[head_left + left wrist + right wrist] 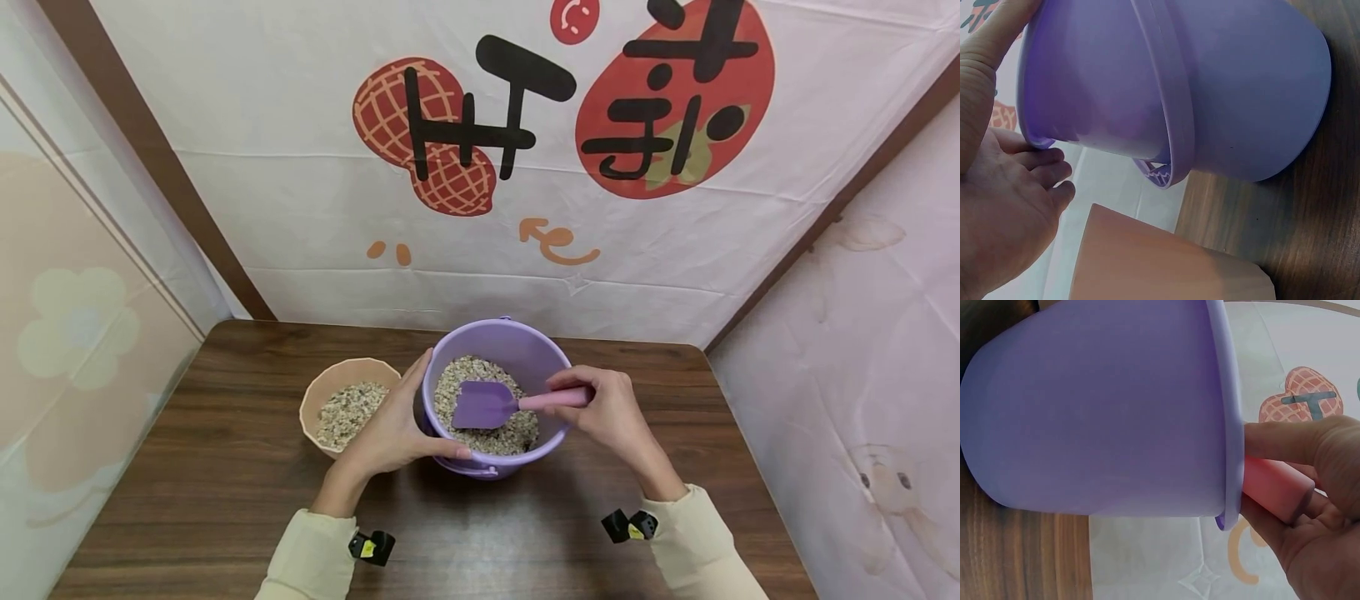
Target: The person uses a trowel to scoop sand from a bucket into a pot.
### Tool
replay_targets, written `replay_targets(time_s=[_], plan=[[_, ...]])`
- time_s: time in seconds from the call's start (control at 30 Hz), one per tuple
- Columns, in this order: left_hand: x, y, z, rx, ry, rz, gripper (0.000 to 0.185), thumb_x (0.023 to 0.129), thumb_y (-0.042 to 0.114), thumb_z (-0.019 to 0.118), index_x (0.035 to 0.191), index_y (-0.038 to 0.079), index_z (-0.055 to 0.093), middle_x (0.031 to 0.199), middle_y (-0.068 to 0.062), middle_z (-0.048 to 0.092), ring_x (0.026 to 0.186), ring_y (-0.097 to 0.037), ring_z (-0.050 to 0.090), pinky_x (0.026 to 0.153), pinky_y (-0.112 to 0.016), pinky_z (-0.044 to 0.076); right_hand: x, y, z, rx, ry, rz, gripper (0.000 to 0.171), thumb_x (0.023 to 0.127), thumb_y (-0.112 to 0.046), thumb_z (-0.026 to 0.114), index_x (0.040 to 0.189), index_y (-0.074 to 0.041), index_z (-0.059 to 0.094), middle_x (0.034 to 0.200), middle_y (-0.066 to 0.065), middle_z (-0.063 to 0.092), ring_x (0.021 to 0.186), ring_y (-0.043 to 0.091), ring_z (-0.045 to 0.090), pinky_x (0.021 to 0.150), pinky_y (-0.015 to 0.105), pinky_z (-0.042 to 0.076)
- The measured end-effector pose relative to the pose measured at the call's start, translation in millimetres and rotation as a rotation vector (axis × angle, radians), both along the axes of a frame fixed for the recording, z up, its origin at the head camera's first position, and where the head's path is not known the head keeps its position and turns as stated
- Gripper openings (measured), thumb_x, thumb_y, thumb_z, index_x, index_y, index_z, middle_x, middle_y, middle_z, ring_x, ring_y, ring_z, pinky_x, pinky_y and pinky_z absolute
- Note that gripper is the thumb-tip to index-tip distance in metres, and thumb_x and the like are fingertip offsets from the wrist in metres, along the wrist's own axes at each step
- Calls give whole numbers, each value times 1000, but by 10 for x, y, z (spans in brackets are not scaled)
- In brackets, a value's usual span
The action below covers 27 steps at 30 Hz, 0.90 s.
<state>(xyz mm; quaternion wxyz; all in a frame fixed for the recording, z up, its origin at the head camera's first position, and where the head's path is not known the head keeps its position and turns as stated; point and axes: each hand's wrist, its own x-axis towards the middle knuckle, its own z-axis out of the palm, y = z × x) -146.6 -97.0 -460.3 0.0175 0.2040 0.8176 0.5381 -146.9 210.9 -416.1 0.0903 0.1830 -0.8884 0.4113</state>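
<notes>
A purple bucket stands on the table, partly filled with pale speckled grains. My left hand holds the bucket's left side at the rim, its thumb along the front and its fingers farther back. Over the grains, inside the bucket's mouth, is a small purple shovel with a pink handle. My right hand grips that handle at the bucket's right rim. The shovel's blade looks bare in the head view. The right wrist view hides the blade behind the bucket wall.
Left of the bucket sits a peach faceted bowl with similar grains, partly covered by my left hand. The bucket's handle hangs down its outside. A printed white cloth rises behind the dark wooden table.
</notes>
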Motion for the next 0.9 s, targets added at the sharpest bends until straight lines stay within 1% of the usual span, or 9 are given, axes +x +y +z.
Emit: replay_targets(time_s=[0.07,0.23,0.4,0.57,0.67,0.73,0.8,0.83,0.9], plan=[[0,1,-2,-5,-1,2,144,52,50,100,164,21,14,164,-5,27,146,-22,32,119,-51,25,8,8,-11,-15,3,-3,32,70,-7,94,98,-16,79,92,-2,77,82,10,70,68,27,57],[-1,15,0,3,-1,-3,144,52,50,100,164,17,16,164,-4,28,146,-24,33,118,-52,26,32,42,-26,-51,-2,-12,34,71,-8,94,100,-14,79,94,-1,77,81,11,70,66,27,57],[0,19,1,-2,-3,-6,144,52,50,100,164,18,16,164,-5,28,146,-24,33,118,-52,26,49,75,-44,-69,28,-32,35,70,-5,94,101,-9,79,94,-2,76,79,12,69,65,25,57],[2,10,0,-13,-9,2,145,52,51,100,164,19,15,164,-5,26,146,-23,31,119,-51,26,62,84,-50,-108,26,-41,36,69,-1,93,102,-6,79,95,4,76,78,13,70,65,22,57],[5,4,0,-17,-13,5,145,52,51,100,164,20,14,165,-5,26,146,-23,31,119,-51,26,67,99,-48,-170,-2,-29,37,70,0,92,104,-2,78,97,9,76,82,19,72,70,22,58],[10,-5,14,-34,-15,6,144,53,52,99,164,19,14,165,-6,25,147,-24,30,119,-52,26,67,116,-33,-241,-22,-19,37,72,1,91,106,1,76,99,15,75,89,27,73,77,24,59],[22,-27,47,-71,-22,9,144,53,54,98,164,17,13,166,-8,22,148,-27,27,119,-54,25,60,140,-6,-312,-42,-19,36,75,0,89,108,4,74,102,20,74,94,33,73,82,28,59],[28,-46,71,-97,-22,11,144,54,55,98,164,16,13,167,-9,20,149,-29,25,119,-55,24,54,156,13,-341,-47,-23,35,77,0,88,108,6,74,103,23,73,96,33,73,83,29,59],[30,-104,136,-142,-22,14,142,58,56,96,164,14,11,168,-12,15,151,-32,19,119,-57,23,32,198,59,-392,-50,-39,34,80,-1,86,110,7,73,105,26,72,98,30,73,85,31,59]])
